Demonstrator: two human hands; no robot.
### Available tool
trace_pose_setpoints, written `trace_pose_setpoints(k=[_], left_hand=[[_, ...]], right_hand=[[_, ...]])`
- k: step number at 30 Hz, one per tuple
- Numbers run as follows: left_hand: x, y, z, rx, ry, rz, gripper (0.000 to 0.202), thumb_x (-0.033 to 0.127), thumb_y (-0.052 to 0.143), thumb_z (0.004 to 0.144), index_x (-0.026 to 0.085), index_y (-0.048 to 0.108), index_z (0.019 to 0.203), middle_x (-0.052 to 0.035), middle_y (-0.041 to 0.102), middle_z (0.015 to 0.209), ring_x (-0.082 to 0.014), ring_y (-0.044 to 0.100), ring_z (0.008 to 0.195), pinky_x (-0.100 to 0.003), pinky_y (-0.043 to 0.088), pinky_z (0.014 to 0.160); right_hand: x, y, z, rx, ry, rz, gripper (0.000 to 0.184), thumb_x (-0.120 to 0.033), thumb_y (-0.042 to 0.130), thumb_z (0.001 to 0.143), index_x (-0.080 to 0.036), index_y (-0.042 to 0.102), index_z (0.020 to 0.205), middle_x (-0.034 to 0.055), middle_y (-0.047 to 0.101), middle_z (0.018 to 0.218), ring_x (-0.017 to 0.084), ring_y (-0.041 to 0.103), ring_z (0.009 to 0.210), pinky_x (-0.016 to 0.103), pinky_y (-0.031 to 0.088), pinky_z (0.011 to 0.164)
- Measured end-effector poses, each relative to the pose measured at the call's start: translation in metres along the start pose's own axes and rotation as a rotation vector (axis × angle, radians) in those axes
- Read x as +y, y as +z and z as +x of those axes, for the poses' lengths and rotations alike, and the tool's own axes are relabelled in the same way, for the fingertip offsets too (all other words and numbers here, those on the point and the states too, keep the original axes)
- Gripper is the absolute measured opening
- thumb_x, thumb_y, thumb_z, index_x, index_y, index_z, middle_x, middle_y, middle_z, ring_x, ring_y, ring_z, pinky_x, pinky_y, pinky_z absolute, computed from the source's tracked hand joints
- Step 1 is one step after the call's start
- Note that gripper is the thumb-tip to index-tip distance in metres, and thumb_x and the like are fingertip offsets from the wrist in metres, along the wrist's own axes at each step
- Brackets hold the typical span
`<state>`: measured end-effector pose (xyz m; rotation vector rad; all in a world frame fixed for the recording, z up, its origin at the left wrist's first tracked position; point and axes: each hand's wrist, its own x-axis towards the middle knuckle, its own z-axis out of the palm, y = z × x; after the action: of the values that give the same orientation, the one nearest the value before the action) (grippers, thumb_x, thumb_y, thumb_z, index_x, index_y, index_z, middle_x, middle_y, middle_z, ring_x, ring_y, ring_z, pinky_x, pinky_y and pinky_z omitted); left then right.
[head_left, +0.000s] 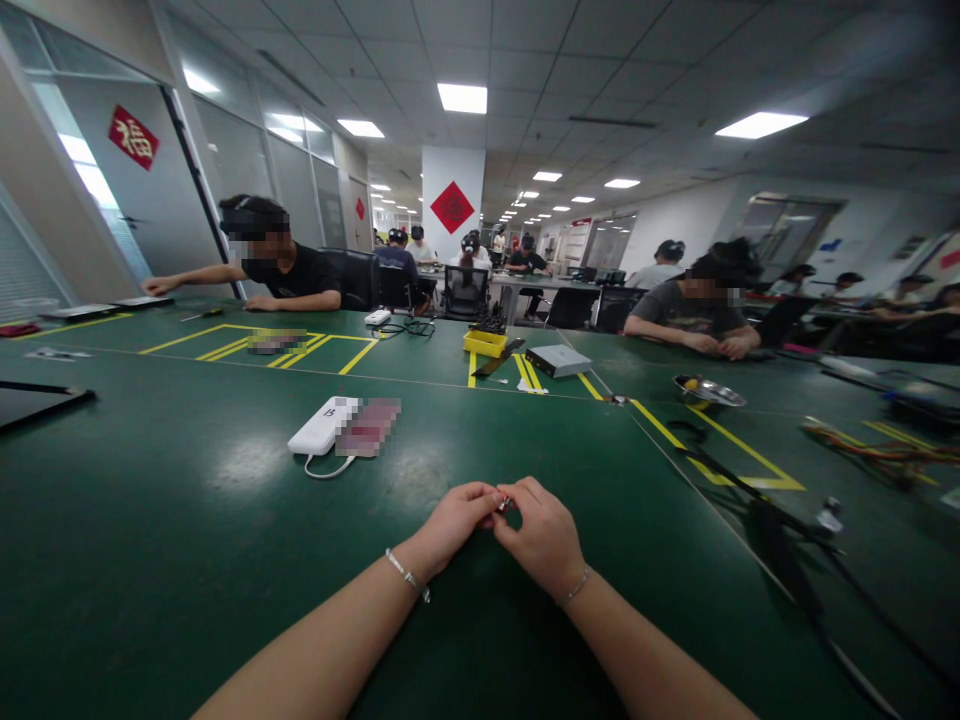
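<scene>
My left hand (455, 525) and my right hand (541, 535) meet over the green table (225, 600), fingertips nearly touching. Between them is a tiny shiny metal piece (505, 503) with a bit of red beside it; its exact kind is too small to make out. The thumb and forefinger of my right hand pinch around it from the right. From the left, the closed fingers of my left hand press against it. Fingers hide much of the piece. A white power bank (322, 425) with a short white cable lies beyond my left hand, beside a blurred-out flat object.
Farther back stand a yellow bin (484, 343) and a grey box (558, 360). A metal dish (709, 390) sits at right, near black cables (780, 530) and coloured wires (877, 440). Two people sit across the table. A dark flat panel (41, 402) lies at left.
</scene>
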<state>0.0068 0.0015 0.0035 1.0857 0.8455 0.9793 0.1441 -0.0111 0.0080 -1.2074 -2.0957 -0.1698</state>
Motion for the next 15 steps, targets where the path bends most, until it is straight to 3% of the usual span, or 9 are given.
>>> trace_pose_setpoints(k=[10, 12, 15], left_hand=[[-0.004, -0.004, 0.002, -0.02, 0.01, 0.083, 0.028, 0.039, 0.057, 0.069, 0.012, 0.06, 0.076, -0.001, 0.056, 0.066, -0.0086, 0.048, 0.059, -0.021, 0.036, 0.059], [-0.002, -0.005, 0.002, -0.017, 0.007, 0.08, 0.029, 0.036, 0.055, 0.072, 0.012, 0.059, 0.086, -0.0037, 0.059, 0.075, -0.0095, 0.051, 0.063, -0.021, 0.038, 0.061], [0.0, -0.011, 0.002, 0.056, 0.031, 0.176, 0.034, 0.033, 0.054, 0.072, 0.014, 0.055, 0.101, -0.0064, 0.061, 0.088, -0.012, 0.055, 0.071, -0.024, 0.04, 0.065]], right_hand=[[0.0, -0.002, 0.002, -0.04, 0.025, 0.018, 0.016, -0.023, 0.05, 0.07, -0.019, 0.059, 0.082, 0.0034, 0.056, 0.075, 0.015, 0.052, 0.071, 0.025, 0.041, 0.066], [0.011, -0.005, 0.005, -0.024, 0.051, 0.027, 0.019, -0.024, 0.049, 0.071, -0.018, 0.058, 0.087, 0.0048, 0.057, 0.081, 0.016, 0.053, 0.076, 0.027, 0.042, 0.07], [0.046, -0.015, 0.01, 0.013, 0.152, -0.062, 0.025, -0.027, 0.046, 0.074, -0.017, 0.058, 0.094, 0.0076, 0.058, 0.089, 0.019, 0.053, 0.085, 0.032, 0.041, 0.076]])
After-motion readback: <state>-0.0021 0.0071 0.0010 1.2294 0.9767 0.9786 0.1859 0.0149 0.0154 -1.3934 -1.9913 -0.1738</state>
